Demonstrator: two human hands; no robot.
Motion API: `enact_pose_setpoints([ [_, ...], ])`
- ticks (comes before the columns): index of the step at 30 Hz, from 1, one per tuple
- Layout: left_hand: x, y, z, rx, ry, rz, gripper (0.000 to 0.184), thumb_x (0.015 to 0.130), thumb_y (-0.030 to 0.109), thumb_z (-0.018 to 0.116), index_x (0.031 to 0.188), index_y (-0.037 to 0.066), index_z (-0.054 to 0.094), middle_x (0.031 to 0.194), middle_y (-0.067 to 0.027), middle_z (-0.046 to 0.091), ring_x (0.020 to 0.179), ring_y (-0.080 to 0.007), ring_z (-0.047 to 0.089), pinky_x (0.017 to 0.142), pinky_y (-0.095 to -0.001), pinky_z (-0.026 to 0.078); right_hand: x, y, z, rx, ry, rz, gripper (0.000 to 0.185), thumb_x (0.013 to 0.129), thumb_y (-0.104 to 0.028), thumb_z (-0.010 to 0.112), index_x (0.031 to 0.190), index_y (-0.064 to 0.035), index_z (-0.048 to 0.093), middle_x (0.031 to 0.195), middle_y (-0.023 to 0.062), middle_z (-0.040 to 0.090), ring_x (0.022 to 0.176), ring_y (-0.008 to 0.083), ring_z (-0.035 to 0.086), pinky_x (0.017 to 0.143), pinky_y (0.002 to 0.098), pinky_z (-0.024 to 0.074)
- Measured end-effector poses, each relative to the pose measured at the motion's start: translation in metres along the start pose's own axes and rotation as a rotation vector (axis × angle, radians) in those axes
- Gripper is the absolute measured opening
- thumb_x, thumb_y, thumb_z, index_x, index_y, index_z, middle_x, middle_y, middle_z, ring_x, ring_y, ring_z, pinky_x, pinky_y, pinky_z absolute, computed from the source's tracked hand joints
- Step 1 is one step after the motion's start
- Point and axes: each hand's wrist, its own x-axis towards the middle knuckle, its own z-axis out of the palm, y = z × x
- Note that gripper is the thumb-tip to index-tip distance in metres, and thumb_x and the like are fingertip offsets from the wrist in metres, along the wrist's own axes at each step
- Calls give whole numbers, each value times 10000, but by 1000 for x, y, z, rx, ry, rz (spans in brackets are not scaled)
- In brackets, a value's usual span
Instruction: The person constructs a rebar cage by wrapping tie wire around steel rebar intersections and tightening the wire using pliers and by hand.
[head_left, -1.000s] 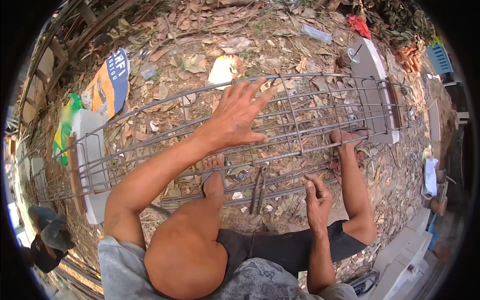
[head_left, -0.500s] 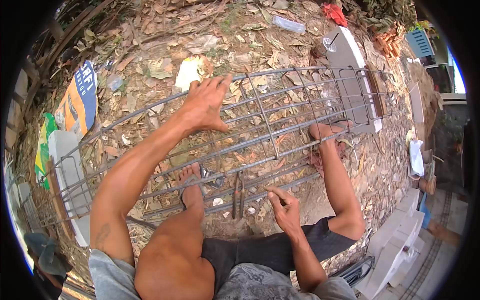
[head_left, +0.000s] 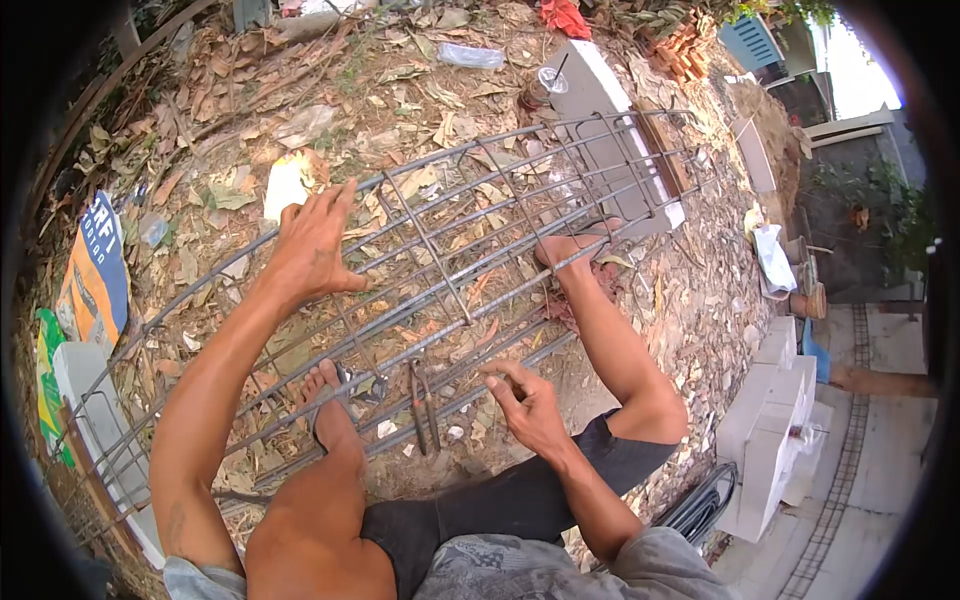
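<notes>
A long rebar cage [head_left: 428, 246] of steel bars and rectangular stirrups stretches across in front of me, sloping up to the right. My left hand [head_left: 311, 246] holds its far side, fingers hooked over the outer bar and thumb toward an inner bar. Near the cage's close side, my right hand [head_left: 535, 410] hovers with curled fingers, thumb and index finger close together. Anything between those fingers is too small to make out. A pair of pincers [head_left: 424, 412] with worn handles rests upright among the near lower bars, left of my right hand.
Pale blocks [head_left: 612, 150] prop the cage at the right, and another block [head_left: 95, 420] at the left. My feet stand among the bars. Dry leaves cover the ground. A printed sack [head_left: 95, 285] lies left; a wire coil [head_left: 706, 505] and stacked blocks [head_left: 765, 440] are right.
The view has turned and shifted right, so the cage appears further left and more tilted. My left hand keeps its place on the bars; my right hand stays close to the near bars.
</notes>
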Motion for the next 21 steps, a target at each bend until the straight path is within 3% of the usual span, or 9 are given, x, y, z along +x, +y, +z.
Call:
enact_pose_setpoints([
  [4,-3,14,0,97,42,2,1472,460,406,1006,1633,-2,215,1675,-252,265,1577,-395,202,1263,-612,149,24,-22,-32,-148,118,-238,241,996,-106,647,1216,-50,729,1039,165,765,753,194,683,699,328,526],
  [5,-5,18,1,119,73,26,1486,452,418,1009,1632,-5,212,1681,-256,250,1589,-391,167,1267,-618,129,38,-26,-41,-198,182,-388,226,1010,-95,635,1207,-43,733,903,87,701,708,140,606,647,309,482],
  [6,-10,21,0,147,101,38,1500,444,430,1013,1632,-8,209,1687,-260,235,1600,-388,132,1271,-623,109,50,-42,-50,-253,204,-444,216,1010,-87,637,1196,-42,737,861,70,693,703,133,600,638,307,476],
  [7,-13,29,-2,74,108,42,1354,567,384,984,1623,-17,238,1690,-259,226,1595,-390,145,1262,-609,152,62,-59,-58,-307,229,-499,207,1009,-78,638,1185,-41,742,819,52,684,698,126,594,628,304,470],
  [10,-8,32,8,-177,117,45,893,799,355,847,1519,-9,465,1564,-262,442,1455,-382,418,1192,-507,328,106,-111,-82,-718,208,-524,205,979,-102,659,1160,-66,748,949,138,756,815,240,717,824,373,520],
  [12,7,25,22,-384,7,-15,650,887,330,764,1421,-5,604,1424,-252,612,1303,-369,595,1107,-457,442,143,-132,-80,-891,251,-691,176,962,-131,648,1101,-83,746,924,120,754,895,270,734,1006,454,450],
  [15,30,14,44,-762,-86,-86,488,911,325,721,1276,0,717,1178,-218,747,1079,-342,706,967,-448,530,196,-158,-68,-1257,47,-742,166,958,-111,616,1061,-122,745,847,76,734,887,255,731,1107,514,372],
  [18,32,32,33,-862,-114,-238,440,943,293,710,1230,-39,725,1124,-156,759,1023,-229,707,923,-387,539,227,-167,-43,-1496,-153,-901,160,949,-100,606,995,-158,749,803,39,718,912,231,726,1149,555,360],
  [21,42,32,39,-1082,-215,-319,373,923,257,743,1178,-14,760,1057,-119,769,965,-190,704,847,-332,543,237,-170,-20,-1528,-242,-1044,168,939,-142,620,844,-182,753,764,-5,704,892,200,707,1210,585,310],
])
